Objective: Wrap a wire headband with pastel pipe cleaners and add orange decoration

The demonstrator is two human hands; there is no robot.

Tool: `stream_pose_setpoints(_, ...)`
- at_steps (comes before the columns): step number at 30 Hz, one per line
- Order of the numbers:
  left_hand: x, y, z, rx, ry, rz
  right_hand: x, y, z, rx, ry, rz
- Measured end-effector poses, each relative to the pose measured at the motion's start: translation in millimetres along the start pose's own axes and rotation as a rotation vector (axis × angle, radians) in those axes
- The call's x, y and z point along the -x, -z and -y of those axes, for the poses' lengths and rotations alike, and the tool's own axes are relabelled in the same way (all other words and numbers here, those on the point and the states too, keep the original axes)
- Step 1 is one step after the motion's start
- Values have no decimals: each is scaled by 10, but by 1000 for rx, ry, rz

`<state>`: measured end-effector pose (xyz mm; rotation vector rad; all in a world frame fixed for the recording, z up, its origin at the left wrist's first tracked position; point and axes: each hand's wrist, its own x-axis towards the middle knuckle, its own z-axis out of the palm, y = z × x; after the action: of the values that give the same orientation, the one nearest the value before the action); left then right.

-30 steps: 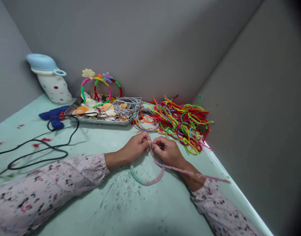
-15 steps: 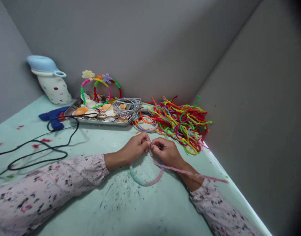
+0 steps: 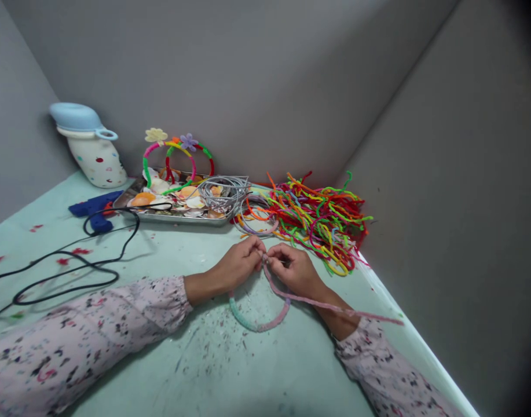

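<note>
Only the view has shifted; nearer than the metal tray (image 3: 182, 220), left hand (image 3: 238, 264) and right hand (image 3: 298, 270) pinch one pastel hoop (image 3: 260, 328) and one pink pipe cleaner (image 3: 323, 304), whose long axis slants rightward, tail away from the tray

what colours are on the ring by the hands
The ring: mint green, pink, some lilac; head view.

Plain grey walls enclose a pale mint-green surface (image 3: 248, 376) on three sides: a left wall (image 3: 17, 116), a broad back wall (image 3: 230, 75) and a darker right wall (image 3: 456, 174). Light is soft; red spots and dark flecks mark the surface.
</note>
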<state>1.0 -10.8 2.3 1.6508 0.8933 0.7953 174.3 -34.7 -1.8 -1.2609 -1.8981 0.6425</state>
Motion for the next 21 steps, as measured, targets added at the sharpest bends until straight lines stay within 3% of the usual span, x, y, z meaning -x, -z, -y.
stream_pose_setpoints(12, -7, -1, 16, -83, -82, -42, -14, -23, 6, 23, -6, -12)
stream_pose_setpoints(21, 47, 13, -100, -462, -172, -69, 8, -9, 18, -153, -76, -53)
